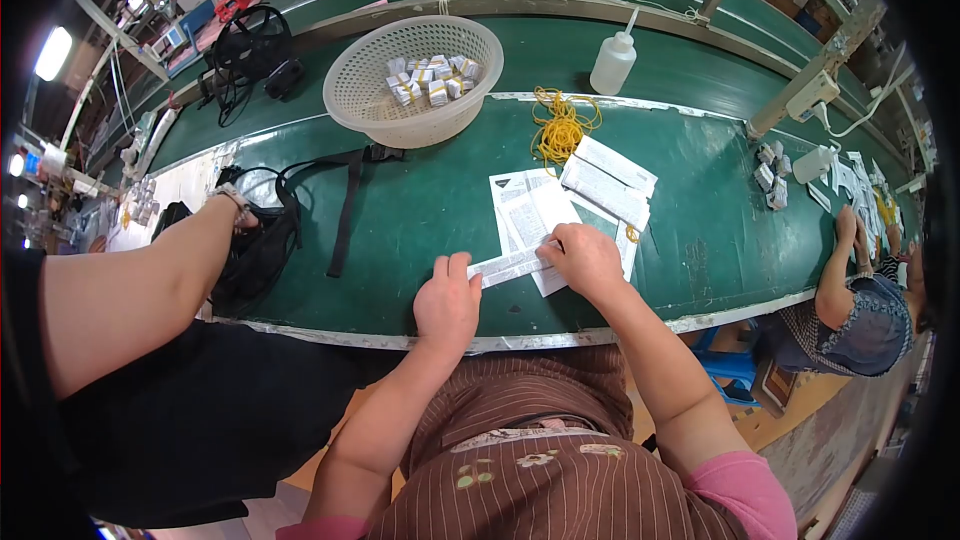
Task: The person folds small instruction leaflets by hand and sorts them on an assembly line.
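Observation:
A folded strip of printed paper (505,266) lies on the green table (420,210) between my two hands. My left hand (447,302) pinches its left end, fingers curled down on it. The right end is pressed under the fingers of my right hand (583,257). Under and behind the strip lies an unfolded printed leaflet (530,210). A thick stack of folded leaflets (608,180) sits just beyond my right hand.
A white mesh basket (365,80) with several small boxes stands at the back. Yellow rubber bands (562,125), a squeeze bottle (612,62) and a black strap bag (265,240) are nearby. A co-worker's arm (140,280) reaches in at left; another person (855,310) sits at right.

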The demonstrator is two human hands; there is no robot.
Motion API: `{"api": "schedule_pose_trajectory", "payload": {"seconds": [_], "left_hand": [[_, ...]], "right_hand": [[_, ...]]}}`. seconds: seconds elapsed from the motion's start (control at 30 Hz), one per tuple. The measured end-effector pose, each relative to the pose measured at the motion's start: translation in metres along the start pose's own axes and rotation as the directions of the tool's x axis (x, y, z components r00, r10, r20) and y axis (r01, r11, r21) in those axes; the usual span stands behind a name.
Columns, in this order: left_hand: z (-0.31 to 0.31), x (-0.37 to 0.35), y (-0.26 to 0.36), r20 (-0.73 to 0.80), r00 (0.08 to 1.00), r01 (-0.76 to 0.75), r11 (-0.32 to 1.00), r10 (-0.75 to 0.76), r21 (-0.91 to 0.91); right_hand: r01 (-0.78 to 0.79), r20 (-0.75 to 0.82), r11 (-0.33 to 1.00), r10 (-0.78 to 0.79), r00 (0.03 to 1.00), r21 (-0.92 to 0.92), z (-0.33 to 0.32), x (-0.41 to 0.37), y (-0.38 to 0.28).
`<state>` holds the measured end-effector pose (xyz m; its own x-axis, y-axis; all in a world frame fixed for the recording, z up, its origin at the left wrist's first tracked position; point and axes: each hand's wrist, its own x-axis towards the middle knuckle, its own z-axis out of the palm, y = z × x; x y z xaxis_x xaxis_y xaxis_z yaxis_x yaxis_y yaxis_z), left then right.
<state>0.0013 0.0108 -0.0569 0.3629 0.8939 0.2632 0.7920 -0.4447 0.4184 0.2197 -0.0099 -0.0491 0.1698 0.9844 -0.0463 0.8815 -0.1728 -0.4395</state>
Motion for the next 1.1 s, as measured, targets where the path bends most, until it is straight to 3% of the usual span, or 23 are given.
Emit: {"api": "schedule_pose_trajectory", "payload": {"seconds": [0.03, 0.13, 0.17, 0.23, 0.33, 0.4, 0.47, 0.67, 0.77, 0.87, 0.97, 1.0, 1.07, 1.1], "left_hand": [[-0.002, -0.001, 0.004, -0.052, 0.998, -0.020, 0.999, 0.021, 0.030], [0.002, -0.013, 0.005, -0.057, 0.934, -0.348, 0.935, 0.352, 0.070], [0.003, -0.021, 0.009, 0.059, 0.946, -0.324, 0.943, 0.320, 0.070], [-0.002, -0.021, 0.012, 0.118, 0.945, -0.317, 0.944, 0.305, 0.096], [-0.004, -0.019, 0.011, 0.148, 0.943, -0.315, 0.942, 0.298, 0.112], [-0.003, -0.022, 0.009, 0.150, 0.944, -0.314, 0.941, 0.295, 0.123], [0.000, -0.023, 0.007, 0.138, 0.944, -0.317, 0.939, 0.299, 0.135], [-0.019, -0.026, -0.003, 0.185, 0.944, -0.298, 0.947, 0.274, 0.117], [-0.009, -0.020, -0.005, 0.109, 0.940, -0.334, 0.936, 0.323, 0.110], [0.007, -0.008, -0.010, 0.055, 0.910, -0.412, 0.884, 0.410, 0.222], [-0.001, 0.001, 0.000, 0.176, 0.917, -0.396, 0.870, 0.358, 0.293], [-0.002, 0.007, -0.002, 0.117, 0.938, -0.343, 0.923, 0.327, 0.171], [-0.004, 0.021, -0.013, 0.013, 0.969, -0.243, 0.966, 0.246, -0.090], [-0.009, 0.030, -0.013, 0.189, 0.982, 0.041, 0.959, 0.013, -0.279]], "right_hand": [[0.000, 0.000, 1.000, 0.000, 1.000, 0.002, -0.001, 0.000, -0.001], [0.012, 0.003, 1.000, -0.012, 1.000, -0.002, -0.001, 0.000, -0.001], [-0.003, 0.020, 1.000, 0.003, 1.000, -0.011, -0.003, -0.002, -0.002], [-0.026, 0.046, 0.999, 0.028, 0.999, -0.030, -0.009, -0.001, -0.009], [0.255, -0.296, 0.939, -0.317, 0.901, -0.229, -0.005, -0.018, -0.022], [0.455, -0.005, 0.890, -0.455, 0.891, 0.026, 0.001, -0.037, -0.042], [0.502, -0.089, 0.864, -0.504, 0.859, -0.048, 0.017, -0.054, -0.035], [0.372, -0.050, 0.911, -0.386, 0.921, -0.177, 0.003, -0.054, -0.005], [0.399, -0.099, 0.885, -0.431, 0.897, -0.238, -0.002, -0.051, -0.012], [0.437, -0.083, 0.865, -0.468, 0.880, -0.248, -0.012, -0.040, -0.021], [0.463, -0.118, 0.849, -0.502, 0.857, -0.253, -0.006, -0.027, -0.018], [0.469, -0.144, 0.844, -0.515, 0.845, -0.261, 0.000, -0.021, -0.014], [0.405, -0.154, 0.912, -0.410, 0.899, -0.061, 0.004, -0.012, -0.004], [0.368, -0.150, 0.929, -0.358, 0.922, 0.042, -0.002, -0.008, -0.003]]}}
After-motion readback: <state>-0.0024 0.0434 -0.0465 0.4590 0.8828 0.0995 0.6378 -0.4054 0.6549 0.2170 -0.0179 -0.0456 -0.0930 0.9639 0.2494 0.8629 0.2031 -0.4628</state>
